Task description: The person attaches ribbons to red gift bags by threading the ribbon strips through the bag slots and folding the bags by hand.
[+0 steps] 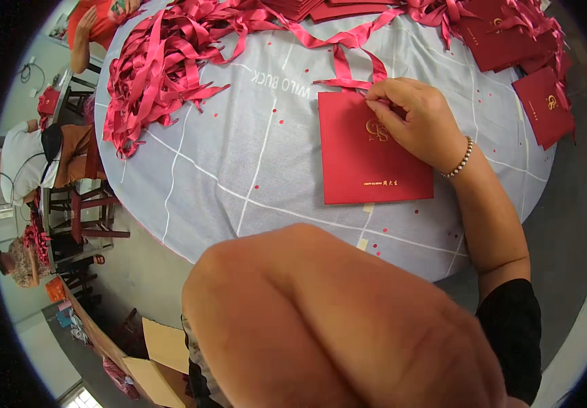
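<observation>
A flat, dark red paper bag with gold printing lies on the table. At its top edge my right hand is closed in a pinch, thumb and forefinger together where a pink ribbon meets the bag. That ribbon loops beyond the edge; its part under the fingertips is hidden. Very close to the camera, bare skin with a bent, rounded shape fills the lower middle, apparently my left hand. It is blurred, and I cannot make out its fingertips or anything in them.
A heap of pink ribbons covers the table's far left. More red bags with ribbons lie at the far right. The round table has a grey gridded cloth with small red dots. People, stools and an open cardboard box are at the left.
</observation>
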Demonstrator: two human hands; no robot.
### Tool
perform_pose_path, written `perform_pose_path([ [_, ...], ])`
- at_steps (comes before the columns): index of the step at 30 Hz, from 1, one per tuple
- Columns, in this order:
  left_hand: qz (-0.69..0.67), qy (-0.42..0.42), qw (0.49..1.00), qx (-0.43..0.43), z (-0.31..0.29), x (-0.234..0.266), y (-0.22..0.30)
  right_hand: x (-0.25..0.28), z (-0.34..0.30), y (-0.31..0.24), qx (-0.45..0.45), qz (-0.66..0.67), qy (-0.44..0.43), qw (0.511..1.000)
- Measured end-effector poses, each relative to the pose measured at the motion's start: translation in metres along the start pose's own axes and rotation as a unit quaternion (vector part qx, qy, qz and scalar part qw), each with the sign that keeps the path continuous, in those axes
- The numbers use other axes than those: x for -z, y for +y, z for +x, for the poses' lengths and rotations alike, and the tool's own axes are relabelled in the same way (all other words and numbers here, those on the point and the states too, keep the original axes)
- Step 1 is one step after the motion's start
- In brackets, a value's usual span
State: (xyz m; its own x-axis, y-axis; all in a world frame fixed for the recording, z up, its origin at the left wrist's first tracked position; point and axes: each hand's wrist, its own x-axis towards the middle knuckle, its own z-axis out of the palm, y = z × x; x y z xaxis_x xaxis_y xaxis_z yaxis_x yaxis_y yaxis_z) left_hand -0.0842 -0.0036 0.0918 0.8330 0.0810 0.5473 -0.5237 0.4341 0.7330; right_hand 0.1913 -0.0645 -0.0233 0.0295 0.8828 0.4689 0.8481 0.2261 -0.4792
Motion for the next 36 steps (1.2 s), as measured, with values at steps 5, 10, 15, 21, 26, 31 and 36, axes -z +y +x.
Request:
perform_pose_path([
  [5,-0.046,-0.007,0.999,0.018,0.0,-0.001,0.007,0.003,0.0,-0.001,-0.011,0.007,0.009,1.0],
  [10,-0.116,-0.053,0.991,0.041,0.016,0.003,0.004,0.0,-0.002,0.004,0.007,-0.009,0.022,1.0],
  [15,-0.185,-0.129,0.972,0.07,0.038,-0.005,-0.009,-0.001,0.0,-0.002,0.003,0.026,0.018,1.0],
  [21,-0.027,-0.165,0.985,0.047,0.051,0.009,-0.014,-0.002,-0.001,0.004,0.011,-0.012,-0.006,1.0],
  [26,0.301,0.22,0.927,-0.035,0.04,0.037,-0.059,0.005,-0.007,0.019,-0.029,-0.001,0.041,0.999],
  [31,0.522,0.321,0.771,0.175,0.045,0.1,-0.08,0.018,0.003,0.006,-0.07,0.032,0.029,0.997],
  [36,0.581,0.191,0.76,0.222,0.042,0.108,-0.093,0.014,0.0,0.01,0.006,0.0,0.009,1.0],
])
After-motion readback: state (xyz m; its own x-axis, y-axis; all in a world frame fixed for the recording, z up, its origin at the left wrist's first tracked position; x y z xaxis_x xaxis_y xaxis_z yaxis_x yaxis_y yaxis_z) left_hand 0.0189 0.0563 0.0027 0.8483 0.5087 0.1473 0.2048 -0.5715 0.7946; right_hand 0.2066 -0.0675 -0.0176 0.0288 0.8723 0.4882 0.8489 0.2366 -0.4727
